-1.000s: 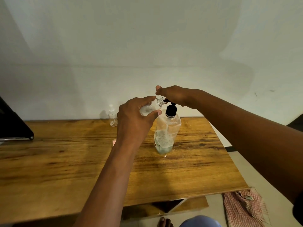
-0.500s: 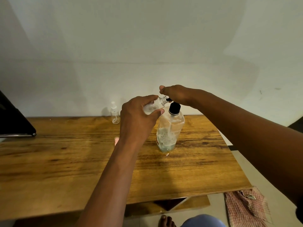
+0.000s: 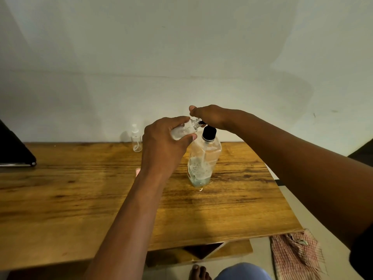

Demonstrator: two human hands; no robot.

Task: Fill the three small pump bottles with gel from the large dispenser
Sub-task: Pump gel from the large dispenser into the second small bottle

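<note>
Above the wooden table (image 3: 80, 199), a small bottle (image 3: 184, 130) is still gripped tilted in the left hand (image 3: 163, 146), its open neck kept at the large dispenser (image 3: 202, 158) spout, pressed by the right hand (image 3: 210, 116), so filling continues.

- The large clear plastic dispenser bottle with a black pump top (image 3: 203, 158) stands upright right of the middle of the brown wooden table (image 3: 60, 199), blocking passage there.
- Both hands meet above it: the left hand (image 3: 163, 146) and right hand (image 3: 210, 116), forearms crossing the near and right edges.
- A small clear pump bottle with a white top (image 3: 136, 139) stands at the far edge.
- A black flat device (image 3: 14, 150) fills the far-left corner.
- Bare wood spans the near-left part.
</note>
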